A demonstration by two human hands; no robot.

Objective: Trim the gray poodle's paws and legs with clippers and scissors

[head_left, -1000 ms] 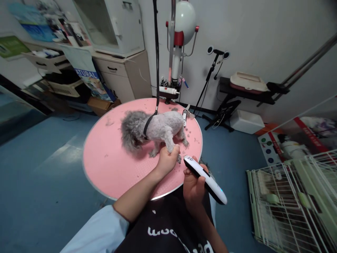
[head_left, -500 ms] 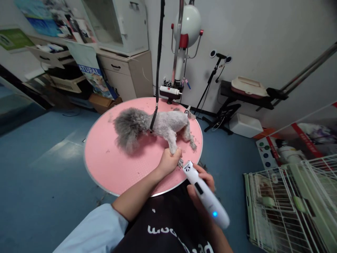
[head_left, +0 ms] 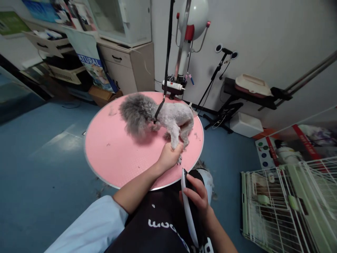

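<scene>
A grey dog point(head_left: 175, 114) with a clipped body and a fluffy head is on the round pink grooming table point(head_left: 113, 154), its head to the left. A black leash point(head_left: 159, 110) loops around its neck and runs upward. My left hand point(head_left: 170, 156) is closed around the dog's front leg, with the paw's claws showing below my fingers. In my right hand point(head_left: 196, 191) is a white hair clipper point(head_left: 188, 211), turned edge-on. Its head points up toward the paw, a short gap away from it.
A metal post point(head_left: 181, 45) with a white round dryer point(head_left: 195, 17) rises behind the table. White wire cages point(head_left: 276, 207) stand on the right. Cabinets point(head_left: 118, 63) line the back left. Cut hair lies on the table and floor.
My right hand has rolled the clipper from its flat face to its edge and drawn it back from the paw. The dog's hindquarters are more upright. My left hand keeps its hold.
</scene>
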